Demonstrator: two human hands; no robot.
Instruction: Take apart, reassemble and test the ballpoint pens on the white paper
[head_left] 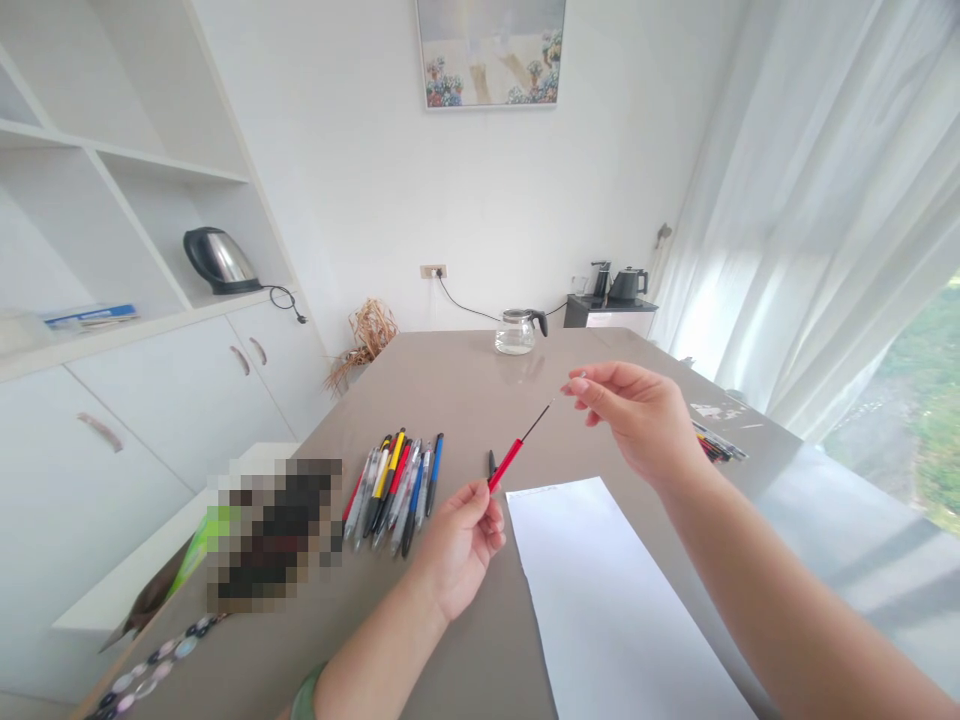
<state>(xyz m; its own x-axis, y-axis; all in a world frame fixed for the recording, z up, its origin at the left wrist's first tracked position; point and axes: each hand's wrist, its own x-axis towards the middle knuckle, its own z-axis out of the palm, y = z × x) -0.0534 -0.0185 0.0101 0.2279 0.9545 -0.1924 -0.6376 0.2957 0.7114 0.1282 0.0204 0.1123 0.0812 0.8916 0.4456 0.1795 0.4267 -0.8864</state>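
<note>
My left hand (pixel 466 535) is closed round a red pen barrel (pixel 507 464), which tilts up to the right. From the barrel's upper end sticks a thin dark refill (pixel 536 422), its tip bare. My right hand (pixel 630 410) pinches a tiny piece between thumb and fingertips, a little beyond the refill tip and apart from it; its kind is too small to make out. Just behind my left hand shows a short black piece (pixel 492 463), and I cannot tell whether it is held or lies on the table. White paper (pixel 607 580) lies below both hands.
Several pens (pixel 394 490) lie bunched on the table (pixel 465 390) to the left, with a blurred dark object (pixel 277 540) beside them. More pens (pixel 718 442) lie beyond my right wrist. A glass pot (pixel 515 335) stands at the far edge.
</note>
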